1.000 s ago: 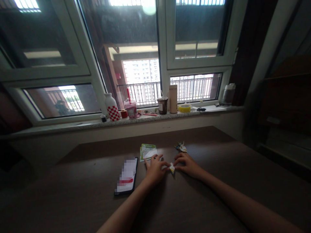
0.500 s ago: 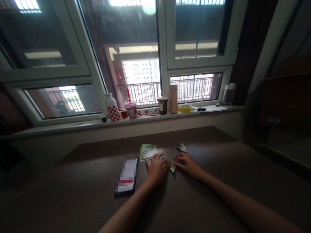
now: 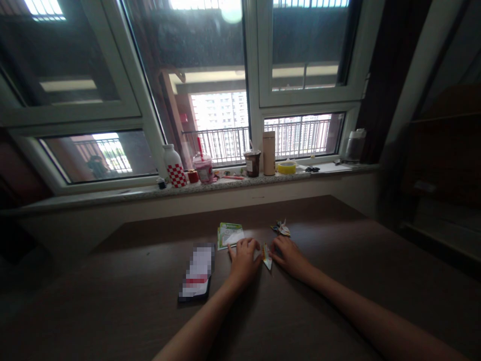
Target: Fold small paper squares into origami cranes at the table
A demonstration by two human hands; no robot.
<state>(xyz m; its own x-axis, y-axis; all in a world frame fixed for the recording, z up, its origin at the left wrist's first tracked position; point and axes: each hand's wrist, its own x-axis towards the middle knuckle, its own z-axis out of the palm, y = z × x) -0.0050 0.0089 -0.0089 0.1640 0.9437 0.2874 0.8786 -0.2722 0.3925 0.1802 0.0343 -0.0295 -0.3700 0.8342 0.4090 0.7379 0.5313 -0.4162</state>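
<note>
A small folded paper, whitish green with a touch of orange and narrowing to a point towards me, lies on the table between my hands. At its left edge my left hand is closed, fingers curled and thumb side facing it. My right hand grips its right edge with bent fingers; the fingertips are partly hidden. Just beyond the right hand lies a folded paper figure with pointed parts. Green-and-white paper sheets lie flat beyond my left hand, close to its fingers.
A phone with a blurred-out screen lies left of my left hand on the brown table. Along the windowsill stand a checkered bottle, drink cups, a beige flask, yellow tape and scissors.
The folded paper has turned slightly and shows more of its length, its tip a little closer to me. My left fingers have drawn together and curled more; the right hand has barely shifted.
</note>
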